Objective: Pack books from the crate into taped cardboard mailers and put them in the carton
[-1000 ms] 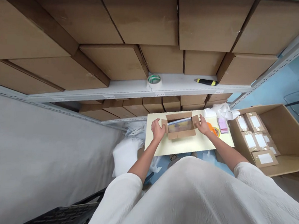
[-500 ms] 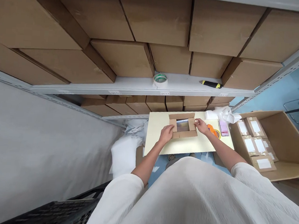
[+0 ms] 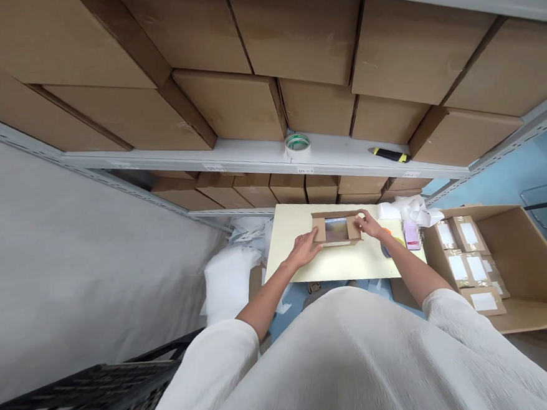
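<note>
A small cardboard box (image 3: 319, 231) lies on a pale yellow board. Its two short end flaps are folded inward, and its long flaps stand partly raised. Between the end flaps shows a flat, shiny item (image 3: 336, 229), its kind not clear. My left hand (image 3: 304, 248) grips the left end of the box, thumb on the end flap and fingers along the near side. At the right end, my right hand (image 3: 368, 223) has its bent fingers on the end flap near the far corner. An orange tape dispenser (image 3: 387, 233) sits beside my right wrist, partly hidden by the forearm.
A large open carton (image 3: 532, 260) at right holds several labelled boxes (image 3: 478, 267). On the shelf (image 3: 338, 150) ahead are a tape roll (image 3: 298, 143), a utility knife (image 3: 389, 155) and many boxes. White wrap (image 3: 225, 283) hangs left of the yellow board (image 3: 291, 219); a purple pad (image 3: 411, 234) lies right.
Both end flaps have been folded inward over the item. The long flaps have since tilted up, and my left hand has shifted to the near left corner.
</note>
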`<state>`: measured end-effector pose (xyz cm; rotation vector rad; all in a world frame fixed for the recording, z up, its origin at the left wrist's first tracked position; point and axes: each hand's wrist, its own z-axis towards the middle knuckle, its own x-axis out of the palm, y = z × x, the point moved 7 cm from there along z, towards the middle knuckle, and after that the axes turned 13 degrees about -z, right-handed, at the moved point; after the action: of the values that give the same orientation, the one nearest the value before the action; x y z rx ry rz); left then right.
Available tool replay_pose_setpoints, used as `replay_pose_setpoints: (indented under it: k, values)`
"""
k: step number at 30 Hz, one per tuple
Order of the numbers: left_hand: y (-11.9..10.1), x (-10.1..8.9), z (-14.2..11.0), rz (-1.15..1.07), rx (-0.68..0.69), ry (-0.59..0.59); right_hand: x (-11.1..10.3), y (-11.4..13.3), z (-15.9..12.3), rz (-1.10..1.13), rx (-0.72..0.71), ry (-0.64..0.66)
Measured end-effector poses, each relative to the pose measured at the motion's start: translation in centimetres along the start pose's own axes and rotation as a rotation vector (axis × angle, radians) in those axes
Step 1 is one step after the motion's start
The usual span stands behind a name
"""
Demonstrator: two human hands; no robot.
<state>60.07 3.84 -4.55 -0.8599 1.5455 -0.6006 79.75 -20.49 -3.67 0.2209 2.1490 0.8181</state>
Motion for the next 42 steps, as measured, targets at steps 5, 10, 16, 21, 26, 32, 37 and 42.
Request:
replay_pose_setpoints:
  k: [5,10,16,21,26,32,37,42]
  values:
    - [-0.2,-1.1,1.5,-0.05,-0.107,-0.271,-0.5,-1.0,-0.7,-0.112,-0.021,-0.118]
    - [-2.5,-0.2,1.9,0.133,0.012,-0.223,1.7,-1.8,-1.5,-0.091,-0.051,-0.078]
    - [-3.6,2.0,0.3,0.254,0.129,-0.037,2.8,-4.3,-3.4,-0.028,-0.069,-0.237]
    - [-3.5,2.7,-0.1,0.28,0.09,-0.007,0.6,-10.9,-5.9,-0.251,0.191,-0.392]
    - [-4.1,3.0,0.2,0.276,0.059,-0.013,0.2,-15.8,-7.4,-0.407,0.364,-0.344]
    - [-4.0,3.2,0.6,0.298,0.026,-0.001,1.1,-17.0,-7.6,-0.367,0.441,-0.362]
    - [-4.0,3.2,0.6,0.322,0.024,0.002,2.1,-17.6,-7.8,-0.32,0.488,-0.318]
    - [-3.8,3.3,0.6,0.331,0.024,0.007,2.5,-18.0,-7.6,-0.318,0.445,-0.299]
